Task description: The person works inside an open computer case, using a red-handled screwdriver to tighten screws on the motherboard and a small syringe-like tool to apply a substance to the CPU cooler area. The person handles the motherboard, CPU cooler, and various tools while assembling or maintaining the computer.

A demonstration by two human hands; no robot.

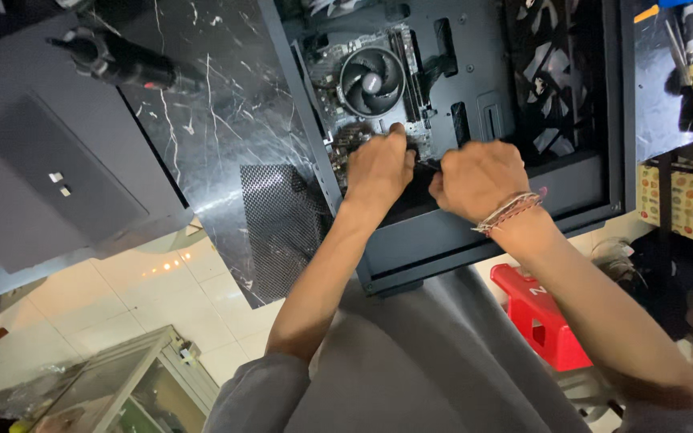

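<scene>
Inside the open computer case (475, 232), my left hand (378, 167) and right hand (479, 178) grasp a dark part (423, 164), fingers clenched, steadying it below the cooler fan (371, 80).

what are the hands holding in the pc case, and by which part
Both the left hand and right hand grip a dark part between them inside the case; what it is cannot be told.

Black marble-patterned tabletop with white veins (202, 104) lay left of fingers. Dark grey flat panel (50, 160) sat farther left, overhanging table edge. Pale cream tiled floor (130, 289) showed below and left of fingers, catching small glints of light. Glass-topped metal-framed cabinet (130, 385) stood low left. Red plastic stool (539, 317) stood below, right of fingers. Yellow patterned cloth (687, 204) hung far right.
</scene>
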